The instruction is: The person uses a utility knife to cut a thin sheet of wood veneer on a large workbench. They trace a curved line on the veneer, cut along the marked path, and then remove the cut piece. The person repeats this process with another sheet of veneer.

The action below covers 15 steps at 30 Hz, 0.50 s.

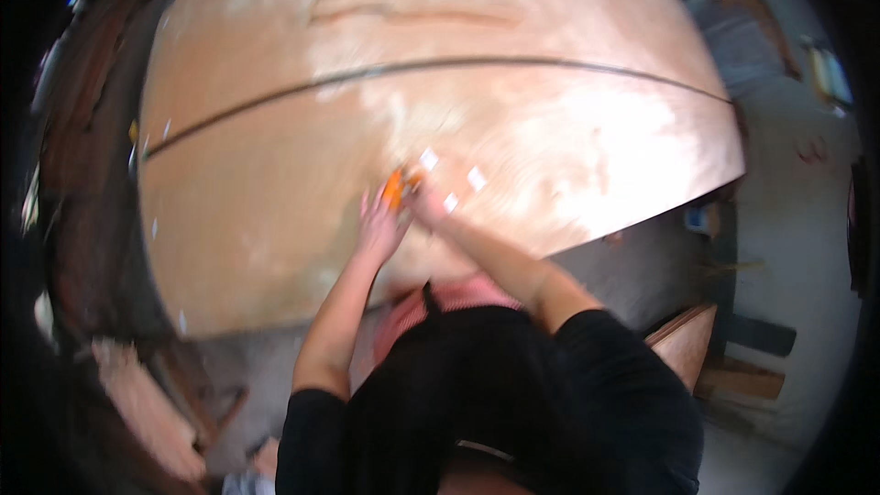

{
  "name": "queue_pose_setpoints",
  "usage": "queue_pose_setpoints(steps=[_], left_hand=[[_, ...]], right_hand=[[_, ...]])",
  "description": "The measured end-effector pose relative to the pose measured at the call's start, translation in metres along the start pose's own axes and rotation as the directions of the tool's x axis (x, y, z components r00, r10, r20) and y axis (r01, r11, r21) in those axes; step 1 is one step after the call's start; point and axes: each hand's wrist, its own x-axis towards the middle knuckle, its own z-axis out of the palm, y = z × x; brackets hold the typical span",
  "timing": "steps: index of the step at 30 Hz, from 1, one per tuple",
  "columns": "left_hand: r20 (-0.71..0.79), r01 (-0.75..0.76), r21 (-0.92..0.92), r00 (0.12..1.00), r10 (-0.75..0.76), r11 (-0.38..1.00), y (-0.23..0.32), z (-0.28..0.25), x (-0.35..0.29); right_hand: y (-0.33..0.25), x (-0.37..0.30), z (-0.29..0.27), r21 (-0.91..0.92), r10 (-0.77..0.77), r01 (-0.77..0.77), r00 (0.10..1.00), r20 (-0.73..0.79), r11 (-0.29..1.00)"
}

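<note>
My left hand (381, 225) is over a broad pale plywood sheet (247, 220), its outer fingers stretched. An orange object (393, 190), blurred and narrow, lies along its thumb side and appears gripped there. Close against it on the right, my right hand (428, 205) is closed, with a small orange and dark bit showing at its fingertips. Motion blur hides what kind of thing each one is. Three small white pieces lie on the wood just beyond and right of my right hand, the nearest being a white piece (450, 203).
A dark seam (412, 65) crosses the plywood beyond my hands. Wood offcuts (151, 408) lie at the lower left, and a board (686, 346) leans at the lower right. A pale wall (797, 211) stands at the right, dark stacked material (87, 220) at the left.
</note>
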Motion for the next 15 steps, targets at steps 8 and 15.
queue_pose_setpoints(steps=[8,15], left_hand=[[0.069,-0.045,0.084,0.997,0.039,0.995,-0.001,-0.007,-0.009],[0.293,-0.235,0.028,0.931,0.216,0.972,0.002,-0.032,-0.010]], right_hand=[[-0.027,-0.026,-0.017,0.039,0.133,-0.141,0.978,0.164,0.989],[0.025,-0.084,-0.078,0.119,0.162,-0.191,0.961,0.223,0.974]])
